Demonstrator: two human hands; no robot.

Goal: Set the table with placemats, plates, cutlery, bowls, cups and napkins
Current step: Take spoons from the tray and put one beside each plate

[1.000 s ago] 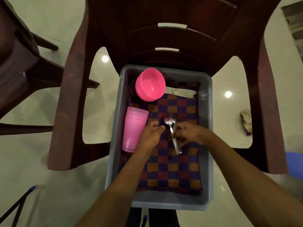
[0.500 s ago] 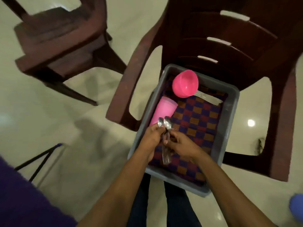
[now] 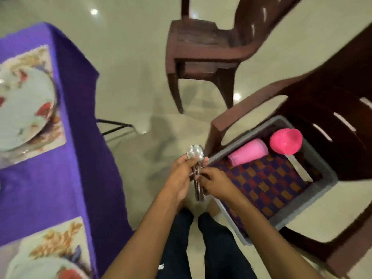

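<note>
A bundle of metal spoons (image 3: 195,156) is held upright between both hands, out over the floor just left of the grey bin (image 3: 314,190). My left hand (image 3: 182,176) grips the bundle below the spoon bowls. My right hand (image 3: 215,183) pinches the handles lower down. In the bin lie stacked pink cups (image 3: 248,151) on their side, a pink bowl (image 3: 285,141), checkered cloths (image 3: 265,182) and a white utensil (image 3: 298,166). On the purple table (image 3: 60,178) at left sit two floral placemats (image 3: 56,137), each bearing a patterned plate (image 3: 22,105).
The bin rests on the seat of a brown plastic chair (image 3: 332,101) at right. A second brown chair (image 3: 209,47) stands further off on the pale tiled floor. The table's dark metal leg (image 3: 114,125) shows under the cloth. My legs are below the hands.
Both hands lifted the spoons out of the bin and carried them left, past its rim. My view swung left, bringing the purple table with its placemats and plates into sight.
</note>
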